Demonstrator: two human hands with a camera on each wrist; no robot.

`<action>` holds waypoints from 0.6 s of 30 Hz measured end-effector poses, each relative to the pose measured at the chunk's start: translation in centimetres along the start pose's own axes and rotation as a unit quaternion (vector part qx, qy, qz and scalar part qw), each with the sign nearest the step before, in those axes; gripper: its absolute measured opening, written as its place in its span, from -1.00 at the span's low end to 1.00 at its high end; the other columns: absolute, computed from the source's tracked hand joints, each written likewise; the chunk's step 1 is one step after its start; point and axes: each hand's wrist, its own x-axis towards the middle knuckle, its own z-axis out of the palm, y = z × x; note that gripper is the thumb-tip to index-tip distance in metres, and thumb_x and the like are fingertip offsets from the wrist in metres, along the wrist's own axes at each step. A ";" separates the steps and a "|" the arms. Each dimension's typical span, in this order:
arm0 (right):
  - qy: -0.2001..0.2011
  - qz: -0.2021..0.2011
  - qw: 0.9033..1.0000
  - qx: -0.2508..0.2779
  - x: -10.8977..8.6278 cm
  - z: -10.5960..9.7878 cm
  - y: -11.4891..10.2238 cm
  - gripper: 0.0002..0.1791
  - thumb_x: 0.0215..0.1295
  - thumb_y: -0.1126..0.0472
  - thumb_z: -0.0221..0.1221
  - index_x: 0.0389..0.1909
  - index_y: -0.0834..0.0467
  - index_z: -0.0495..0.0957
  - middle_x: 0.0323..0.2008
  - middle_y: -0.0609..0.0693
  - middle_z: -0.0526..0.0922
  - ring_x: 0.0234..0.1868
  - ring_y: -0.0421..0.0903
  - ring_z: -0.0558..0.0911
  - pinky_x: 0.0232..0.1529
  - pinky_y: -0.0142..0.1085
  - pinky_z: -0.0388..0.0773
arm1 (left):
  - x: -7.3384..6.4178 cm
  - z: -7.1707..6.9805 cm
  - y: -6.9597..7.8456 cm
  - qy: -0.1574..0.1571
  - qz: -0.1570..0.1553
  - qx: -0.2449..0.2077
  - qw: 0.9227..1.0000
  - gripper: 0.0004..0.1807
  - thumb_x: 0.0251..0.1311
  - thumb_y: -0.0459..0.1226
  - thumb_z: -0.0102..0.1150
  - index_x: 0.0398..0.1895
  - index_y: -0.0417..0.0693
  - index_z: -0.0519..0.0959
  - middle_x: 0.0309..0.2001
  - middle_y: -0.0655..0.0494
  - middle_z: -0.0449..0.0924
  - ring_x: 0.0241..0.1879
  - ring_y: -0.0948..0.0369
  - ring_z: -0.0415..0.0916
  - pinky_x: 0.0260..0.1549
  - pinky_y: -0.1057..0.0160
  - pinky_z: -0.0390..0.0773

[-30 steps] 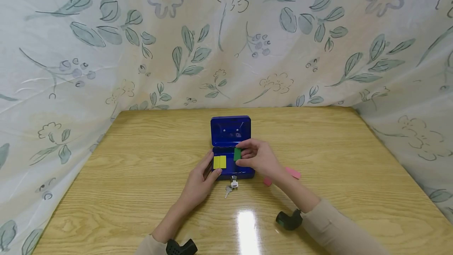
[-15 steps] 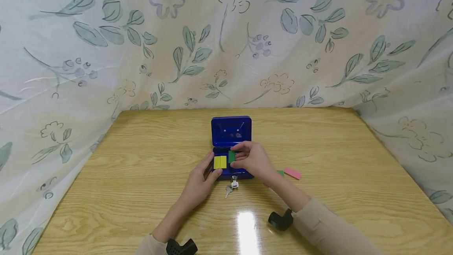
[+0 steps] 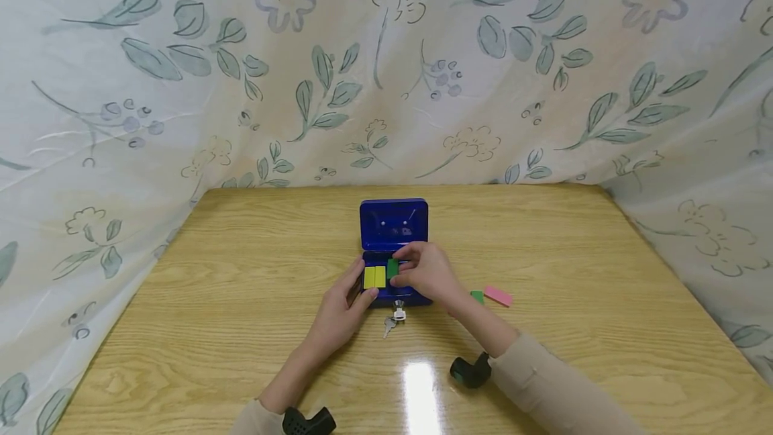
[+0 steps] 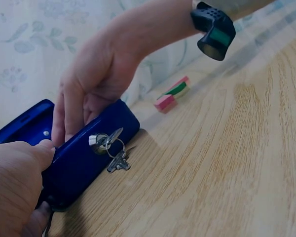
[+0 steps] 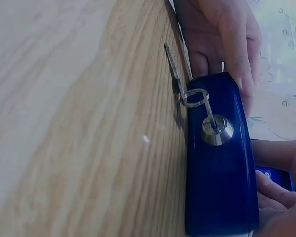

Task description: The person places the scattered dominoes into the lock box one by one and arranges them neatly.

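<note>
A blue metal cash box (image 3: 394, 217) stands on the table with its lid raised. My left hand (image 3: 338, 307) grips the box's left front corner, thumb on the rim. Inside, two yellow blocks (image 3: 375, 277) lie side by side at the left. My right hand (image 3: 430, 275) reaches into the box and pinches a green block (image 3: 392, 268) between thumb and fingertips, just right of the yellow ones. In both wrist views the box wall hides these blocks. A key (image 5: 211, 116) sits in the front lock (image 5: 217, 131), and a second key (image 5: 171, 64) hangs from its ring.
Right of the box, partly behind my right forearm, lie a pink block (image 3: 498, 296) and another green block (image 3: 477, 297). The left wrist view shows a second pink block (image 4: 165, 102) beside them. A floral cloth (image 3: 386, 86) hangs behind the wooden table (image 3: 241, 233).
My right hand has moved left inside the box, bringing the green block from the right part up close to the yellow blocks. My left hand has stayed on the box.
</note>
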 end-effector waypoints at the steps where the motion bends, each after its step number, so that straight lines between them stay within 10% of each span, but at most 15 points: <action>1: 0.001 -0.002 1.000 -0.005 0.0 0.1 0.0 -0.59 -0.09 0.43 0.51 -0.15 0.23 0.65 -0.22 0.04 0.71 -0.29 -0.11 0.65 -0.25 -0.26 0.68 | -0.1 0.0 0.6 0.002 -0.003 0.001 1.000 -0.32 0.40 -0.30 0.14 0.48 -0.31 0.13 0.48 -0.18 0.06 0.43 0.06 0.07 0.27 0.15 0.26; 6: 0.001 -0.013 1.000 -0.027 0.1 0.4 0.0 -0.57 -0.11 0.44 0.52 -0.16 0.25 0.64 -0.23 0.06 0.71 -0.30 -0.10 0.63 -0.27 -0.26 0.67 | -0.5 -0.2 3.3 0.005 -0.014 0.006 1.000 -0.36 0.37 -0.44 0.13 0.42 -0.48 0.13 0.44 -0.35 0.06 0.41 -0.07 0.07 0.27 0.00 0.26; 18: -0.017 -0.032 0.998 -0.051 0.3 0.4 -0.1 -0.58 -0.11 0.46 0.52 -0.17 0.26 0.64 -0.23 0.08 0.70 -0.21 -0.06 0.66 -0.15 -0.24 0.66 | -0.1 0.3 -0.7 0.009 0.001 -0.002 1.000 -0.31 0.37 -0.29 0.17 0.48 -0.28 0.15 0.48 -0.16 0.08 0.42 0.10 0.08 0.27 0.19 0.27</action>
